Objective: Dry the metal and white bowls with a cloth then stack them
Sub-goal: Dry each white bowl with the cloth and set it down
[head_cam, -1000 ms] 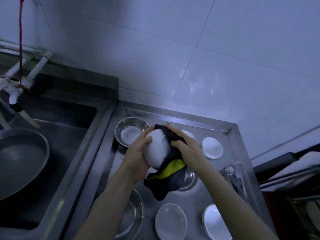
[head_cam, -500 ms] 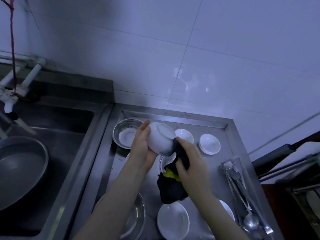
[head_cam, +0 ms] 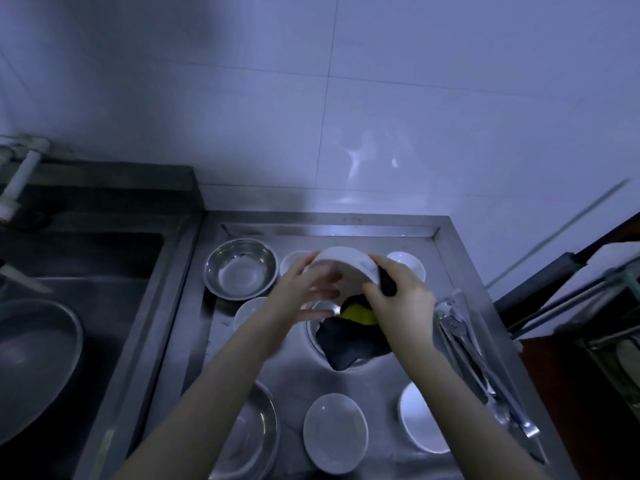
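Bowls: seven white, three metal; one white bowl [head_cam: 346, 266] held by both hands.

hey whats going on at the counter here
A person is drying dishes at a steel counter beside a sink. The left hand holds a white bowl tipped on its side, while the right hand grips a dark cloth with a yellow patch against the bowl's rim. A metal bowl and several other white bowls sit spread around the counter, not yet stacked, with tongs lying at the right edge.
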Motion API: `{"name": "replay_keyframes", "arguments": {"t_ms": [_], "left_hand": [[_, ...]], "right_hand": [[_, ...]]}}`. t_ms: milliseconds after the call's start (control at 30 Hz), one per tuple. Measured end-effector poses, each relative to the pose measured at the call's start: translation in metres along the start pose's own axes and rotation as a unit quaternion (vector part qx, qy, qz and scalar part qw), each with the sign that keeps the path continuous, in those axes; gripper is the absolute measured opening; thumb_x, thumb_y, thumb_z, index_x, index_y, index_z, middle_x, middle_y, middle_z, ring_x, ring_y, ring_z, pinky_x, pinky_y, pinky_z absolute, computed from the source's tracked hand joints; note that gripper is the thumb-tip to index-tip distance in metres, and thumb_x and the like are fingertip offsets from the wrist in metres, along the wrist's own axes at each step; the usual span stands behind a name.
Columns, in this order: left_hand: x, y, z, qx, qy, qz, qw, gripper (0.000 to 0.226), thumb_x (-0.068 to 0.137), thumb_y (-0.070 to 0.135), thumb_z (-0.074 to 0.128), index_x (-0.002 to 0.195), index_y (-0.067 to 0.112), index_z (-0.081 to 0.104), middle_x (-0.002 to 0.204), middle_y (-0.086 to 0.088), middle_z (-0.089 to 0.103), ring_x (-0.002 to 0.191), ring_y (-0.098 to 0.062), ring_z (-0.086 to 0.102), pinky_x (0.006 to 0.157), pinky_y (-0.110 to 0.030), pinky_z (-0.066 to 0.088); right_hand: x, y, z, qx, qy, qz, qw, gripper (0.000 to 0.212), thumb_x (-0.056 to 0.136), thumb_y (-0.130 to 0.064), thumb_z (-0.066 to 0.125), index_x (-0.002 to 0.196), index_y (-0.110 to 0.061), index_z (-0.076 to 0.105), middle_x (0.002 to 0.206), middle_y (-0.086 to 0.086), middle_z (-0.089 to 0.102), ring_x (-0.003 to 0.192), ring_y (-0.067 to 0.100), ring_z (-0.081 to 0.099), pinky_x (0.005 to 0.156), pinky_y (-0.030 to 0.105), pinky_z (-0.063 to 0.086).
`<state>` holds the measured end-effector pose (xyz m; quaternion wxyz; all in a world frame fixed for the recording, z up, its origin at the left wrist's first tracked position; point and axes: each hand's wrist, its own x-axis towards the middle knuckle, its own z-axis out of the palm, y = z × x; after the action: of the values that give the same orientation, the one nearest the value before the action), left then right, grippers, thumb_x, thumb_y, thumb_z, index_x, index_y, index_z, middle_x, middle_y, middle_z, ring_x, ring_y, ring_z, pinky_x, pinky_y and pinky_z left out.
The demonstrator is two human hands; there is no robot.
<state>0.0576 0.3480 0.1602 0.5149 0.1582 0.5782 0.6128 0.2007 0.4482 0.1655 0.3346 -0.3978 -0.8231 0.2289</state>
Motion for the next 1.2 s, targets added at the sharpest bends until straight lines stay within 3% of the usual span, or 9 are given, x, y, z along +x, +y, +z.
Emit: {"name": "replay_keyframes", "arguments": {"t_ms": [100, 200, 267, 367, 567, 800, 933, 1067, 1200], "left_hand": [[0.007, -0.009, 0.003, 0.266, 0.031, 0.054, 0.962, 0.05, 0.09, 0.019, 0.065, 0.136, 0.036, 0.051, 0.072, 0.0, 0.069, 0.064, -0.009, 0.062, 0.067, -0.028, 0.053], [0.02, -0.018, 0.02, 0.452, 0.081, 0.129, 0.879, 0.044, 0.093, 0.024, 0.061, 0.136, 0.032, 0.054, 0.081, 0.003, 0.059, 0.07, -0.007, 0.056, 0.066, -0.025, 0.043], [0.027, -0.026, 0.036, 0.419, 0.089, 0.14, 0.892, 0.038, 0.094, 0.019, 0.06, 0.131, 0.026, 0.059, 0.103, -0.004, 0.061, 0.087, -0.016, 0.063, 0.079, -0.03, 0.052], [0.027, -0.038, 0.067, 0.33, 0.115, 0.145, 0.926, 0.022, 0.096, 0.01, 0.056, 0.11, 0.025, 0.064, 0.096, -0.007, 0.068, 0.082, -0.021, 0.069, 0.069, -0.024, 0.059], [0.041, -0.075, 0.115, 0.235, 0.168, 0.057, 0.956, 0.022, 0.092, 0.003, 0.054, 0.106, 0.016, 0.066, 0.099, -0.008, 0.069, 0.079, -0.026, 0.072, 0.068, -0.042, 0.063], [0.066, -0.135, 0.148, 0.057, 0.258, -0.085, 0.961, 0.013, 0.086, -0.002, 0.058, 0.095, 0.007, 0.063, 0.102, -0.024, 0.066, 0.09, -0.042, 0.068, 0.071, -0.051, 0.062], [0.078, -0.168, 0.164, 0.029, 0.291, -0.131, 0.947, 0.014, 0.09, -0.004, 0.053, 0.087, 0.006, 0.062, 0.093, -0.022, 0.068, 0.081, -0.039, 0.069, 0.071, -0.049, 0.062], [0.096, -0.203, 0.166, 0.085, 0.286, -0.157, 0.941, 0.006, 0.081, 0.007, 0.062, 0.08, 0.009, 0.068, 0.085, -0.021, 0.072, 0.081, -0.038, 0.071, 0.08, -0.058, 0.058], [0.1, -0.204, 0.193, 0.127, 0.259, -0.155, 0.945, 0.012, 0.089, -0.002, 0.055, 0.091, 0.004, 0.065, 0.083, -0.016, 0.067, 0.074, -0.033, 0.067, 0.057, -0.04, 0.062]], "right_hand": [[0.008, 0.022, -0.017, 0.031, -0.061, 0.082, 0.994, 0.037, 0.081, -0.014, 0.064, 0.116, -0.027, 0.068, 0.081, -0.017, 0.062, 0.073, -0.012, 0.049, 0.066, -0.005, 0.032], [0.011, 0.043, -0.029, 0.047, -0.094, 0.096, 0.99, 0.035, 0.083, -0.016, 0.063, 0.115, -0.03, 0.068, 0.079, -0.016, 0.062, 0.071, -0.011, 0.053, 0.063, -0.001, 0.035], [0.014, 0.06, -0.038, 0.074, -0.097, 0.104, 0.987, 0.032, 0.082, -0.017, 0.063, 0.11, -0.031, 0.069, 0.079, -0.018, 0.064, 0.077, 0.0, 0.059, 0.064, 0.001, 0.038], [0.022, 0.088, -0.053, 0.09, -0.122, 0.098, 0.984, 0.029, 0.081, -0.022, 0.066, 0.109, -0.031, 0.069, 0.091, -0.011, 0.071, 0.089, 0.009, 0.064, 0.072, 0.01, 0.046], [0.041, 0.143, -0.104, 0.112, -0.085, 0.112, 0.984, 0.024, 0.08, -0.031, 0.076, 0.103, -0.024, 0.072, 0.091, -0.012, 0.067, 0.079, -0.004, 0.057, 0.07, 0.0, 0.037], [0.053, 0.225, -0.162, 0.082, -0.209, 0.19, 0.956, 0.074, 0.051, -0.048, 0.091, 0.118, -0.037, 0.061, 0.116, 0.007, 0.052, 0.108, 0.021, 0.055, 0.095, 0.04, 0.051], [0.05, 0.257, -0.187, 0.013, -0.318, 0.164, 0.934, 0.085, 0.058, -0.005, 0.084, 0.13, -0.035, 0.049, 0.12, 0.007, 0.029, 0.112, 0.023, 0.04, 0.092, 0.023, 0.039], [0.046, 0.274, -0.186, -0.027, -0.285, 0.055, 0.956, 0.067, 0.057, -0.007, 0.077, 0.12, -0.023, 0.06, 0.107, 0.007, 0.052, 0.102, 0.024, 0.053, 0.074, 0.014, 0.031], [0.042, 0.281, -0.18, 0.025, -0.241, 0.062, 0.968, 0.056, 0.066, -0.003, 0.073, 0.118, -0.021, 0.058, 0.095, -0.001, 0.06, 0.088, 0.014, 0.054, 0.07, 0.017, 0.037]]}}
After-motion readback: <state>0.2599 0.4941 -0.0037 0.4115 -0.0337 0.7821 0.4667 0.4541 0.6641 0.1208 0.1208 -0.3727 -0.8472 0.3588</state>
